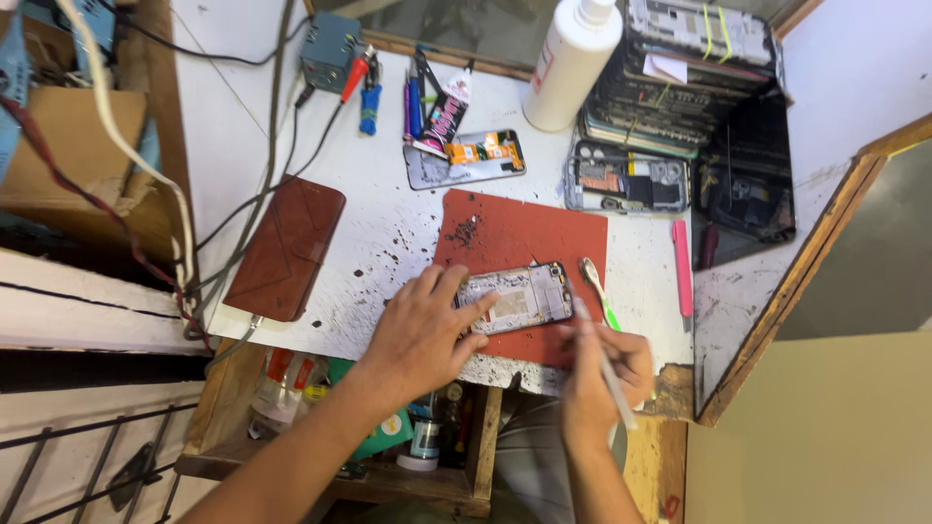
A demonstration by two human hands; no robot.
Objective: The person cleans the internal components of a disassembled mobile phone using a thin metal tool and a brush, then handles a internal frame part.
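Left hand: my left hand (422,330) lies flat over the near end of the opened phone (515,298), fingers (478,309) spread and pressing on it, not closed around anything.
Right hand: my right hand (594,374) is clenched on a thin white tool (604,364), its tip at the phone's right edge.
Phone: back cover off, insides showing, lying on the red mat (519,238) at the near edge of the table (388,209).
Beside the mat: a green-handled tool (599,286) just right of the phone, a pink pen-like tool (682,267) farther right.
Left of the mat: a brown wallet case (288,247), well apart.
Far side: a white bottle (571,63), a stack of phone frames (680,73), another opened phone (466,157), a small grey box (328,49).
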